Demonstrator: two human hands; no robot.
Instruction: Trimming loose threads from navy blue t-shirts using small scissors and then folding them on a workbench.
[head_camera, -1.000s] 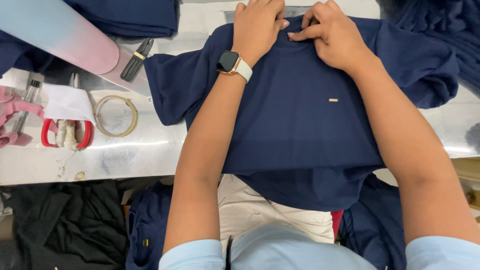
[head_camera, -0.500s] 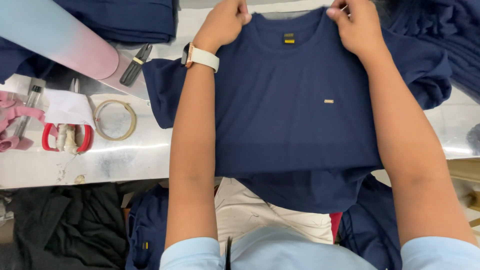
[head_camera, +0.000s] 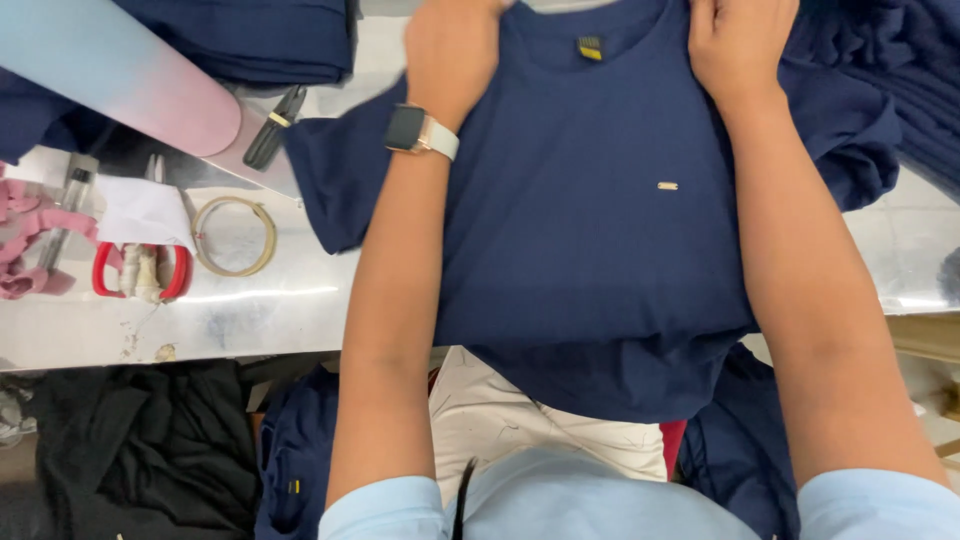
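Two hands on one navy T-shirt (head_camera: 600, 250): hem hangs over near table (head_camera: 250, 320) edge. Bare metal left of sleeve, up to tape ring (head_camera: 235, 236). Far on, left hand (head_camera: 452, 50) and right hand (head_camera: 742, 42) press shoulders; fingers' closure unclear.

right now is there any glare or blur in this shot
Head view: a bright glare streak runs along the metal table below the tape ring; the left hand and right hand are slightly motion-blurred at the top edge; the navy t-shirt is evenly lit and sharp.
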